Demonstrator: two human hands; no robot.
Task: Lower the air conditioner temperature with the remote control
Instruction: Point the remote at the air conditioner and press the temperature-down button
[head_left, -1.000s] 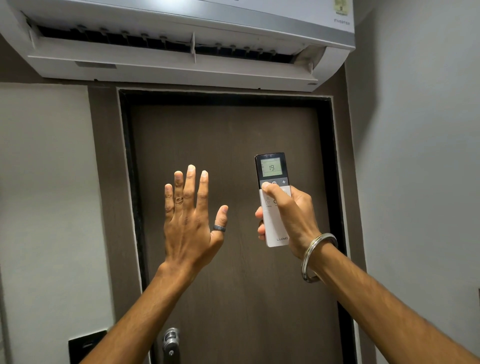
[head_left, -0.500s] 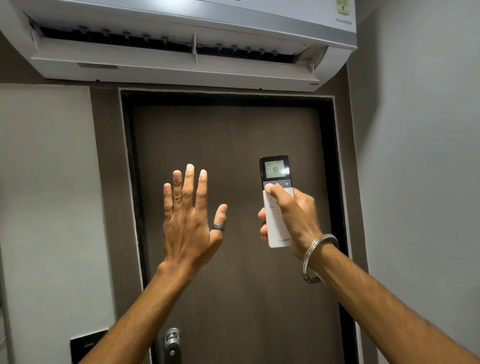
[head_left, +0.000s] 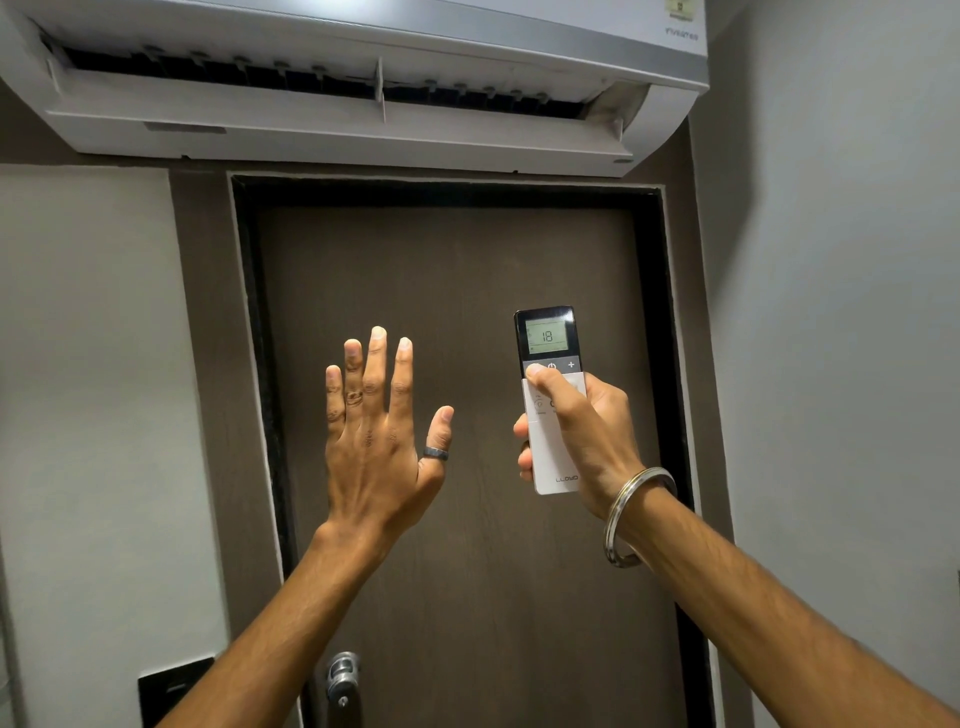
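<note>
A white wall air conditioner (head_left: 332, 119) hangs above the door with its flap open. My right hand (head_left: 587, 441) holds a slim white remote control (head_left: 548, 343) upright and pointed up at the unit. Its thumb rests on the left button just under the screen, beside the power and plus buttons. The lit screen reads 18. My left hand (head_left: 376, 431) is raised flat, fingers spread, palm toward the door, holding nothing. It is about a hand's width left of the remote.
A dark brown door (head_left: 467, 571) in a black frame fills the middle, with a metal lock (head_left: 342, 675) low down. A black switch plate (head_left: 174, 688) sits on the pale wall at lower left. A grey wall (head_left: 841, 312) closes in on the right.
The remote's screen went from 19 to 18 a second ago and stays at 18. Both hands have barely shifted.
</note>
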